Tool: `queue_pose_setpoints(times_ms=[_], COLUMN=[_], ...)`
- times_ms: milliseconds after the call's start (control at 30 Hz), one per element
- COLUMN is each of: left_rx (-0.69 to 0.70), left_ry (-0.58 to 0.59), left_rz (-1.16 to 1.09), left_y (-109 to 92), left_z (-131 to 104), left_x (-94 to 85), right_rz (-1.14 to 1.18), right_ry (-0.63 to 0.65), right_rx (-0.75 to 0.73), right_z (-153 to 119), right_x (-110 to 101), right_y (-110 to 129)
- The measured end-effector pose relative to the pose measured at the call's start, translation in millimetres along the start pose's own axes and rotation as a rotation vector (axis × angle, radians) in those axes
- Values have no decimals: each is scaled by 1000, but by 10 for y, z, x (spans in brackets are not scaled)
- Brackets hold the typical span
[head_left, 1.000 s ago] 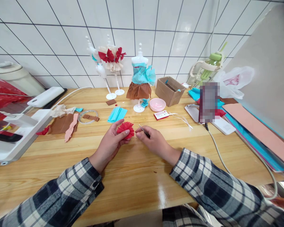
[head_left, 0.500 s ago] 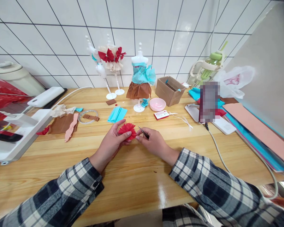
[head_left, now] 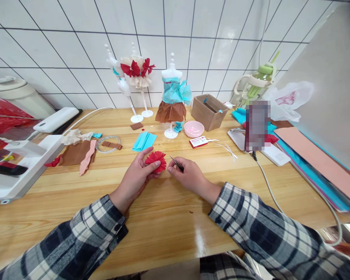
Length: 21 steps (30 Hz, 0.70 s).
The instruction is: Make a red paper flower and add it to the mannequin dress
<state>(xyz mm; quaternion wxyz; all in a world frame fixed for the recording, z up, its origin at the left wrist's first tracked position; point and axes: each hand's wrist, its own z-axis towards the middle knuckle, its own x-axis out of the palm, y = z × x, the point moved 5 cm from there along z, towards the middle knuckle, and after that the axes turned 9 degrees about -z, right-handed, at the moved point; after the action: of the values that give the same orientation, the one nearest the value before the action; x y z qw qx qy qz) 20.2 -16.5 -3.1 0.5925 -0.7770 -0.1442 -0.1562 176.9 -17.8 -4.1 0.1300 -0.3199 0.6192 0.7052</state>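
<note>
Left hand (head_left: 134, 177): thumb pressed on the near face of a round, fringed red crepe-paper rosette (head_left: 155, 156), other fingers behind it. Rosette is held just above the pale varnished wooden table (head_left: 169, 225), between the hands.

Right hand (head_left: 191, 173): thumb and forefinger drawn close, gripping a slim, dark, pointed metal tool (head_left: 180, 167); tip aims up-left, clear of the rosette. Whether the fingertips also pinch something small: cannot tell.

Change: half a second ago the rosette's right edge met the right fingertips; now a narrow gap separates them. Reading: a pause between touches, left grip alone supporting the rosette.

Versus one second ago: right fingertips sit slightly lower; table layout unchanged.

Outward: folded turquoise paper strips (head_left: 144, 140) lie just beyond the left fingers; shallow pink plastic bowl (head_left: 194, 128) and flat red-and-white box (head_left: 198, 142) farther right. Behind, white miniature dress form (head_left: 172, 72), upright, wearing turquoise and brown paper.
</note>
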Motion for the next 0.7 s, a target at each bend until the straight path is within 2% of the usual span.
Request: queue_pose_setpoints(times_ms=[100,233,400,567,700], left_rx=[-7,-27,-30,-31,-14], left_ry=[10,46,68,145,150], left_rz=[-18,-38,-42,77,176], left_y=[2,8,19,44,41], left_z=[1,3,5,-16,-35], left_x=[-3,4,1,41,62], right_rz=[11,141,345,351,370], right_ry=[-57,-147,-58,-33,-33], right_rx=[20,41,11,6,-6], right_z=[12,3,-27,-7,32], right_x=[-36,-94,-21,46,40], right_y=[-37,-63,-6,-9,-50])
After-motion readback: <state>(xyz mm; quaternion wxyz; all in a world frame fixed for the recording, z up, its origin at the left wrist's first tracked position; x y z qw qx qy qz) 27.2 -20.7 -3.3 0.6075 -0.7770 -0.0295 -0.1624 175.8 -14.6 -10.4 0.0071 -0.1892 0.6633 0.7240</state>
